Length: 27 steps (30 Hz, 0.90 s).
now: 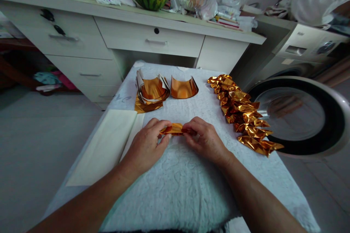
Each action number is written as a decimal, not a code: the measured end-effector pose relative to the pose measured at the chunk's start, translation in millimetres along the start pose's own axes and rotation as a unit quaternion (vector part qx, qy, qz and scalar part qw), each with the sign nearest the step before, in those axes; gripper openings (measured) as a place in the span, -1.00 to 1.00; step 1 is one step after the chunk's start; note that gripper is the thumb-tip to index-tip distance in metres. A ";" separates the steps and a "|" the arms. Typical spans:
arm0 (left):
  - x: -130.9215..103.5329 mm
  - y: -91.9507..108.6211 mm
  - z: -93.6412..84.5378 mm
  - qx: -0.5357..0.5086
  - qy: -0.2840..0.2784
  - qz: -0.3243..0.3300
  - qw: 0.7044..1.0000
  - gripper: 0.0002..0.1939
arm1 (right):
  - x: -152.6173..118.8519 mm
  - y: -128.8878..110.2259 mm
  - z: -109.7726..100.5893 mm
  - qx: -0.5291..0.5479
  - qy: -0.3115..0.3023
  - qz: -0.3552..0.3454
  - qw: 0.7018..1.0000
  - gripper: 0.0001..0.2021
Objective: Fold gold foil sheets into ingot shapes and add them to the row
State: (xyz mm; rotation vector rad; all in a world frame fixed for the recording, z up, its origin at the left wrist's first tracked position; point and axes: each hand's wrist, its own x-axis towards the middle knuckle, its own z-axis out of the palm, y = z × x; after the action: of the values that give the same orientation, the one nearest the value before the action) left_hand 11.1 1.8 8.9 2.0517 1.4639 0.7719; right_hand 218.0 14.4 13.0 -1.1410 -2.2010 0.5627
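Gold foil piece [175, 129] held crosswise between both hands

The gold foil piece is pinched at its left end by the thumb and fingers of the left hand [149, 145] and at its right end by those of the right hand [205, 139]. Its long axis is laid left to right, roughly parallel to the far edge of the cloth-covered table [197, 189]; neither hand can be called nearer, as both are in contact with it. Its ends are partly covered by the fingertips.

Beyond it, toward the far edge, a curled foil stack [153, 89] is placed to the left and a curled foil sheet [184, 89] just beside it. Pale paper [101, 149] is spread along the left edge, partly hidden by the left forearm. Twisted foil pieces [243, 116] are lined up from near the far right corner along the right edge, outside the space between the hands.
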 end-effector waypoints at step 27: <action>-1.5 1.4 0.1 0.020 0.097 0.083 0.992 -0.70 | -2.6 -2.8 14.1 -0.099 -0.004 0.060 0.993 -0.75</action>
State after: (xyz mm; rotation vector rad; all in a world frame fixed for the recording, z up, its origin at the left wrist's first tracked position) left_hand 11.6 -0.1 9.6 2.2022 1.4329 1.0413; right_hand 208.1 9.4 3.4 -1.3844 -2.2438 0.4042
